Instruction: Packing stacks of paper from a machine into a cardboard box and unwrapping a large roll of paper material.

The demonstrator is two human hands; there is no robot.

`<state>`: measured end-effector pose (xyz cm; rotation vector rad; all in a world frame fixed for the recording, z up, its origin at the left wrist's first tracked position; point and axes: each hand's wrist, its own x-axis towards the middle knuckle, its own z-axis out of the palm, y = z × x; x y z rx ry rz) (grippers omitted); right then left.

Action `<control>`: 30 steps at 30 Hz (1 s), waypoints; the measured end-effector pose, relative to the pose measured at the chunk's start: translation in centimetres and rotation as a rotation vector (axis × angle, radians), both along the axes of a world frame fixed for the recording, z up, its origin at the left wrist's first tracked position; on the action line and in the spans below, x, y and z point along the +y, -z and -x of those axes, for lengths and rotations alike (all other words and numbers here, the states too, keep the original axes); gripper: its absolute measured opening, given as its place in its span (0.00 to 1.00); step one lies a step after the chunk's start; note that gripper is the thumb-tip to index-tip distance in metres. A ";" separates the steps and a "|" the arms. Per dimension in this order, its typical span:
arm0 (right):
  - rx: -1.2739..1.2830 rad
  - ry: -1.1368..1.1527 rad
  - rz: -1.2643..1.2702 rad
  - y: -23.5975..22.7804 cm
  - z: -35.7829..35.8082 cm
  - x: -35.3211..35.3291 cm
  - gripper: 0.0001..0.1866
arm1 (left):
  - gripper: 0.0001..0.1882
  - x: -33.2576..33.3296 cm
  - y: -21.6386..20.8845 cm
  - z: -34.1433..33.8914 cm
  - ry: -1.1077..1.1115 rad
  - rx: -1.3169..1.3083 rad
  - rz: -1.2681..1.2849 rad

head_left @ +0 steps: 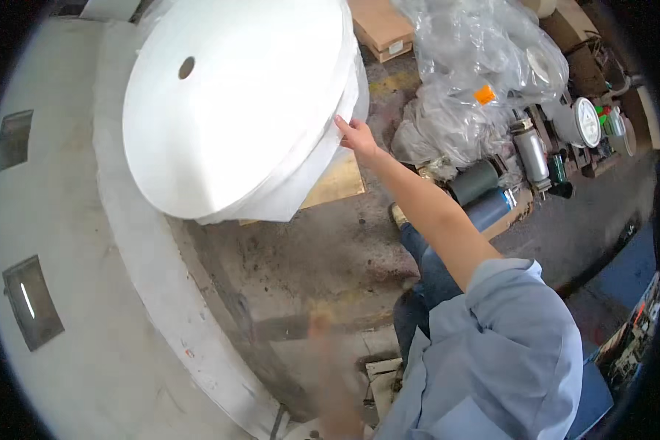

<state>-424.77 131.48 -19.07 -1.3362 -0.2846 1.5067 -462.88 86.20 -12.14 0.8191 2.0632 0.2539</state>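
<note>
- The pale panel (66, 198) stands well to the left of my right hand, beyond the roll.
- The big white roll (235, 110) is just left of my right hand, its round face turned up towards me. If I tugged too hard at the edge, its outer layers could slip or crease.
- The heap of clear plastic (447, 125) lies to the right of that hand; stepping that way could tangle my foot.
- The loose sheet (308, 189) hangs off the roll, below and left of my right hand. An uneven pull could tear it.
- The yellowish board (341, 185) shows below that hand; its corner could snag the sheet.
- My right hand (356, 139) pinches the sheet's edge between thumb and bent fingers.
- My left hand (320, 323), nearer my body, is too blurred to tell whether it's open or closed.
</note>
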 end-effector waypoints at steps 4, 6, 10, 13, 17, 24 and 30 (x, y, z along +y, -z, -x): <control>-0.174 -0.062 -0.088 4.5 -2.6 -0.7 0.24 | 0.24 26.1 -6.7 -7.9 0.240 0.089 -0.331; -0.194 -0.055 -0.073 6.0 -2.9 -3.2 0.20 | 0.24 33.1 -9.1 -12.2 0.448 0.089 -0.384; -0.178 -0.030 -0.065 2.2 -2.9 -5.9 0.17 | 0.29 39.2 -7.3 -18.5 1.072 0.429 -0.668; -0.242 0.017 -0.062 3.1 -2.7 -8.2 0.17 | 0.36 41.1 -4.1 -20.4 1.256 0.517 -0.751; -0.318 0.050 -0.029 4.6 -2.3 -12.1 0.19 | 0.39 40.9 0.9 -20.7 1.217 0.435 -0.493; -0.206 -0.010 0.080 5.8 0.7 -21.4 0.19 | 0.28 35.5 6.3 -18.0 1.474 0.428 -0.351; -0.574 0.043 0.077 14.9 6.1 -30.1 0.19 | 0.23 32.0 7.9 -17.7 1.511 0.347 -0.360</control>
